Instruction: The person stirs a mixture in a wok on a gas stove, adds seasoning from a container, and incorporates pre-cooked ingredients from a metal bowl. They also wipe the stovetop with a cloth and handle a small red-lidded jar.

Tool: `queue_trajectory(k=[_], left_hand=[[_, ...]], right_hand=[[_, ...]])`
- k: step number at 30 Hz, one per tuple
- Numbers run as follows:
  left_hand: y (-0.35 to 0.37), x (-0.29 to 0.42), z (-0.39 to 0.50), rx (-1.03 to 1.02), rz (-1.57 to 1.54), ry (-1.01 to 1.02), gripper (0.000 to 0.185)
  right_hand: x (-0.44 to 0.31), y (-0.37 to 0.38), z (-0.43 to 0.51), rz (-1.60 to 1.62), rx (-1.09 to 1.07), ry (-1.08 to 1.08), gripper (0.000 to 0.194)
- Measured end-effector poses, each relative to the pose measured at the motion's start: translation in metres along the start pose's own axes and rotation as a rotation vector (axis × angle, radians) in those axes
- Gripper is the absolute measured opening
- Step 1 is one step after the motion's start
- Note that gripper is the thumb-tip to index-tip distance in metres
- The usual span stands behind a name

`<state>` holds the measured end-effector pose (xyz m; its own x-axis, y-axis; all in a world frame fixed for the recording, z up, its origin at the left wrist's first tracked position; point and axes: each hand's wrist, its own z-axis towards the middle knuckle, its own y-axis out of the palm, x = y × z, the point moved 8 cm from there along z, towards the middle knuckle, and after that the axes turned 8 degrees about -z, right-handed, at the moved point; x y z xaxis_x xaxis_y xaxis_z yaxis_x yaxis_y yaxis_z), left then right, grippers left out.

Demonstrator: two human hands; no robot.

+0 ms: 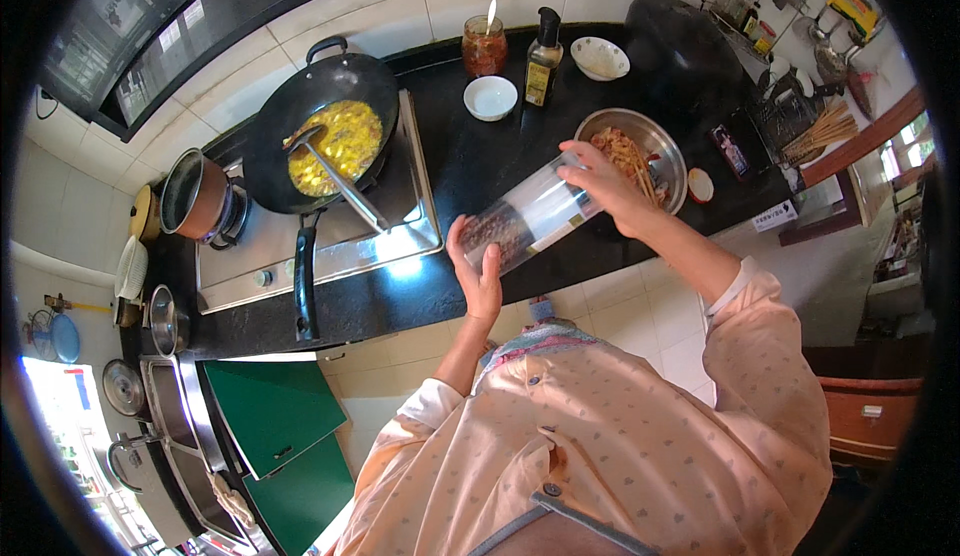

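Observation:
Between my two hands lies a clear cylindrical jar (536, 215), tilted over the front of the counter. Dark, small dried pieces fill its lower left end, and a label runs along its side. My left hand (480, 267) cups the filled end. My right hand (607, 185) grips the other end, in front of a steel bowl (677, 143) holding food mixed with reddish bits and chopsticks (640, 170). To the left, a black wok (274, 136) on the gas stove holds yellow, soupy food (337, 151). A metal ladle (341, 181) rests in it.
A brown saucepan (196, 200) sits on the left burner. The wok's handle (305, 286) juts past the counter's front edge. Behind the jar stand a small white bowl (490, 98), a jar of red sauce (484, 50), a dark-capped bottle (543, 61) and a patterned bowl (600, 59).

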<state>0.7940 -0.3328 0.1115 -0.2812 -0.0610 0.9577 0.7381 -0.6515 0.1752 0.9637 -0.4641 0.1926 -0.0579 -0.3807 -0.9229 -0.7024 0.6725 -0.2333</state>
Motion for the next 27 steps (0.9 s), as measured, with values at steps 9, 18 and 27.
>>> queue_trajectory(k=[9, 18, 27], left_hand=[[0.031, -0.045, 0.035, -0.018, 0.27, -0.213, 0.055], [-0.1, -0.082, -0.057, 0.667, -0.143, -0.58, 0.016], [-0.227, -0.02, -0.075, 1.059, -0.275, -0.325, 0.012]], right_hand=[[-0.104, -0.224, 0.128, -0.897, 0.688, -0.495, 0.064], [-0.071, -0.2, 0.351, -0.998, 0.305, -0.561, 0.07], [-0.065, -0.154, 0.414, -1.079, 0.106, -0.658, 0.074]])
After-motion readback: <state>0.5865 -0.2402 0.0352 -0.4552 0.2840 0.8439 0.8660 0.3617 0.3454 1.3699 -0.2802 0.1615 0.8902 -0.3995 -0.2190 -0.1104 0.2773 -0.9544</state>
